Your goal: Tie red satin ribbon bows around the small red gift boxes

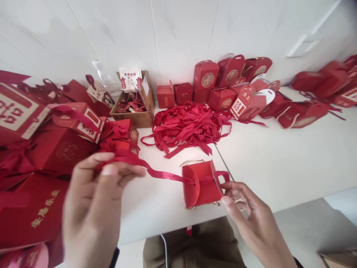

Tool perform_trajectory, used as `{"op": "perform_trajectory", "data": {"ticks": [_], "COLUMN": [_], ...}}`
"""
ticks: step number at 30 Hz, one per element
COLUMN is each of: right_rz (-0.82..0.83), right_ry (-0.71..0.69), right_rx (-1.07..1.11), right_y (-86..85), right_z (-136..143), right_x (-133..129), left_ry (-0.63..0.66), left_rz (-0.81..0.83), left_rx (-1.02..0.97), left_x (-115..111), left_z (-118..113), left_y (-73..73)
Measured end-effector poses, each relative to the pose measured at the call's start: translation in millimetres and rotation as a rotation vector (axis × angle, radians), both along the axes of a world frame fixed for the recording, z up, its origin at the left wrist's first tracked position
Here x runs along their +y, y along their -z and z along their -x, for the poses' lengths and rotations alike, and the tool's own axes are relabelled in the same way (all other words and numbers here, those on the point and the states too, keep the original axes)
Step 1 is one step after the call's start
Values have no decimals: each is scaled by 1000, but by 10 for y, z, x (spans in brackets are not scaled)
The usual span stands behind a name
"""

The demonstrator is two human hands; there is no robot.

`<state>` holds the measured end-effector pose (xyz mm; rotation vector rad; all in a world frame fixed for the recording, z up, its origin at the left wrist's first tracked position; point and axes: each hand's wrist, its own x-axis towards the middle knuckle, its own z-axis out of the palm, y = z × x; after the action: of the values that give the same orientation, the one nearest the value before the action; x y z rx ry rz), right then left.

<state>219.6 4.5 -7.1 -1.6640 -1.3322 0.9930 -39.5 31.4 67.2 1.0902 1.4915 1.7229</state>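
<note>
Two hands at work over the counter [264, 160], well apart from each other, and we have ribbon in play on both sides! On the left, our left hand [95, 201] is raised, thumb drawn in against the fingers and pinching a red ribbon [164, 174]; the other fingers curl loosely. Over on the right, our right hand [251, 216] has thumb and fingertips closed on the right flap of the small red box [206, 193], right beside a loop of ribbon; whether the fingertips grip that loop too, we cannot tell.

The box itself sits between our hands at the near edge, its mouth facing us, smooth card with rounded flaps, and look at the ribbon: flat, satiny, running from the left hand through the left flap, across the opening and out at the right. Twisted gold cord [192, 162] shows along the box's far side.

Just beyond lies a glossy tangle of ribbons [189, 126], all loops and flat tails. Far left of it we see a brown cardboard carton [143, 119]; far right, upright red boxes [205, 76] with round gold emblems stand near the marbled wall [181, 33]. On our left, larger boxes [44, 208] crowd in, one gold-lettered.
</note>
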Motion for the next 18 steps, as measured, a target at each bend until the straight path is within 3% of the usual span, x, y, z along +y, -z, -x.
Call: {"op": "perform_trajectory", "data": {"ticks": [4,7,9,14,18], "right_rz": [150,197,197,150,90], "right_ry": [-46,-26,-20,-32,-50], "right_rx": [222,339,376,453,514], "right_y": [38,-14,-87,-195,-160], "right_z": [-84,-35,26,94,42], "right_x": [154,286,365,478,487], "left_ry": [49,363,463,340,297], "left_rz": [240,429,459,422,316], "left_rx": [221,375,426,318,145], "left_x": [-199,-286,-289,-204,-54], "left_z": [-151,-249,-325,-517,-629], "left_y": [261,453,578,801,781]}}
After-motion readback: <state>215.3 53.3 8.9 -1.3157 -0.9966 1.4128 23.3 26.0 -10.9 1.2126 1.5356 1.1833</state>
